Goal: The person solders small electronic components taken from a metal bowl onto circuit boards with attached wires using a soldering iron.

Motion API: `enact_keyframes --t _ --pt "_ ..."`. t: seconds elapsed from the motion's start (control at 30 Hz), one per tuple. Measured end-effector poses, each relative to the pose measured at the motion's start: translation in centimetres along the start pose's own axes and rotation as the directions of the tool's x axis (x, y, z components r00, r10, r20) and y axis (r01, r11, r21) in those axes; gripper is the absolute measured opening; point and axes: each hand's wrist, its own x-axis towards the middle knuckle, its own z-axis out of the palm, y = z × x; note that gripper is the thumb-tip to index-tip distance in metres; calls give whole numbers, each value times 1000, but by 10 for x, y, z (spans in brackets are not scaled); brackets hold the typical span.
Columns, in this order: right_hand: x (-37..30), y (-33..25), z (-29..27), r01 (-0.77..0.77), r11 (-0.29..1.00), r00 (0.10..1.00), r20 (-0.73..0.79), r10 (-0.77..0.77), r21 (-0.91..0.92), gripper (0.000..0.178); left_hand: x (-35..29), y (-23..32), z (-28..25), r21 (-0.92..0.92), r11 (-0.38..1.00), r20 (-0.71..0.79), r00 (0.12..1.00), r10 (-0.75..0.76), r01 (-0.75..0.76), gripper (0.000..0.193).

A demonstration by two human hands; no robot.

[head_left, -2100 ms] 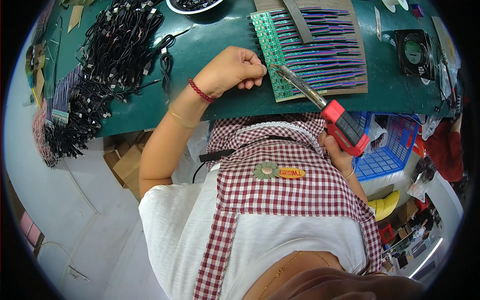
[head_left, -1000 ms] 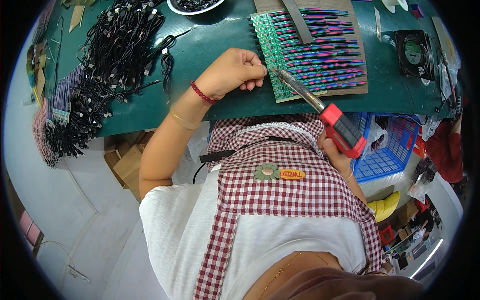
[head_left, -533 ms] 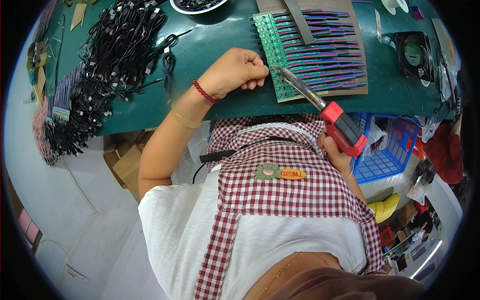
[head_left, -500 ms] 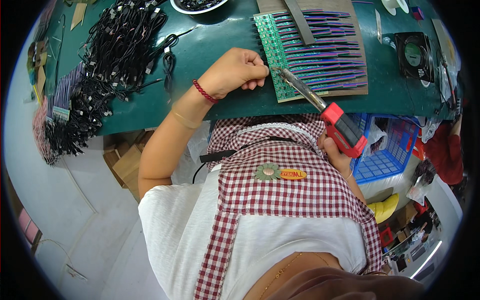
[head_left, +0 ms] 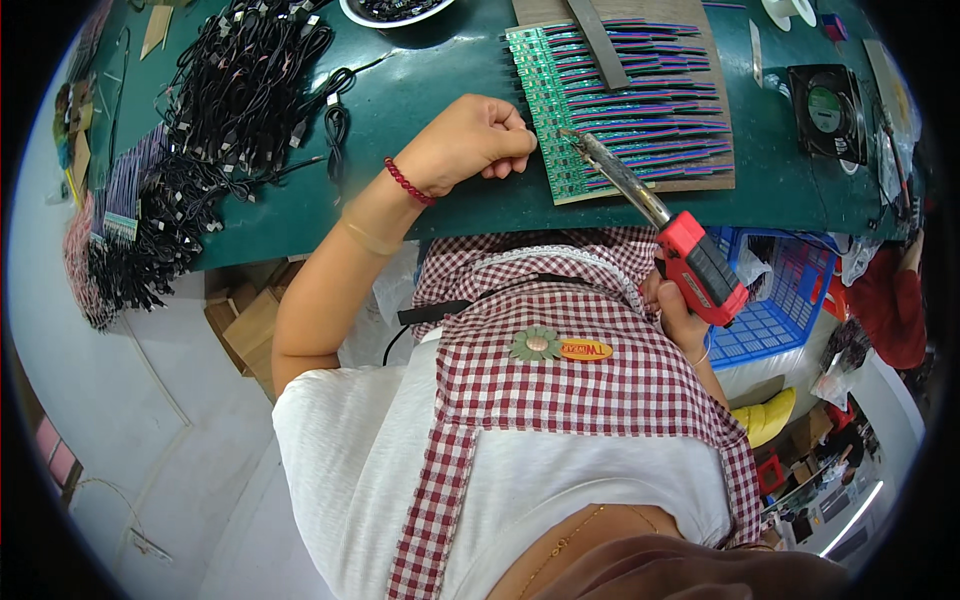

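Left hand, a closed fist at 12 o'clock, rests on the desk beside the green board, steadying it; right hand grips a red soldering iron, tip on the board.

Cable heap left; bare mat probably passable

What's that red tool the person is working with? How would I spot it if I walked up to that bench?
Start at the green worktable and find the strip of green circuit boards with coloured wires near its front edge. A metal tip rests on those boards, leading back to the red-handled soldering gun in the right hand. It is the only red, pistol-shaped tool there.
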Motion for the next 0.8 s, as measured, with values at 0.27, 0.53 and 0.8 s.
enact_keyframes --t 0.27,0.53,0.8 --pt "9 -24 -3 161 984 971 -189 -145 71 48 -1 13 5 39 999 -10 1000 16 -15 15" --pt "32 -65 -110 659 746 429 -768 -476 -95 33 -8 4 7 23 998 -70 996 -64 66 13" --pt "79 -47 -190 333 916 271 -908 -319 -223 21 -6 10 7 24 999 -77 996 -34 36 9"
